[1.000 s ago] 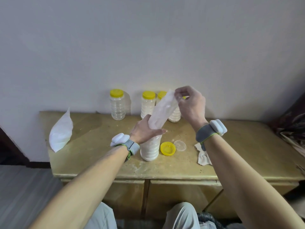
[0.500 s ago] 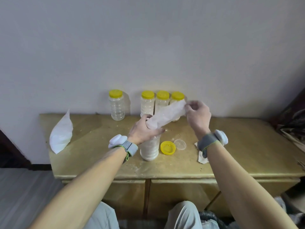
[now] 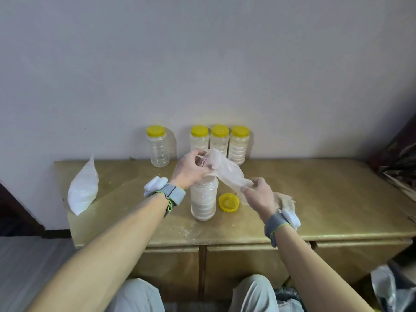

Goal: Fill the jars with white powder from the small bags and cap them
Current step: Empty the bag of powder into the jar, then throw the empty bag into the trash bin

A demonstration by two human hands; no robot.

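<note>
Over open powder-filled clear plastic jar (image 3: 203,199), your left hand (image 3: 191,170) pinches mouth of limp clear plastic bag (image 3: 225,171); right hand (image 3: 256,194) grips its bottom end. Bag likely light, floppy, slippery: hold both ends.

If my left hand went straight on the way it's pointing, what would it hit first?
Probably the middle capped jar of the three powder-filled ones at the back. The left hand, gripping the plastic bag over the open jar, points back and right, but depth is uncertain.
</note>
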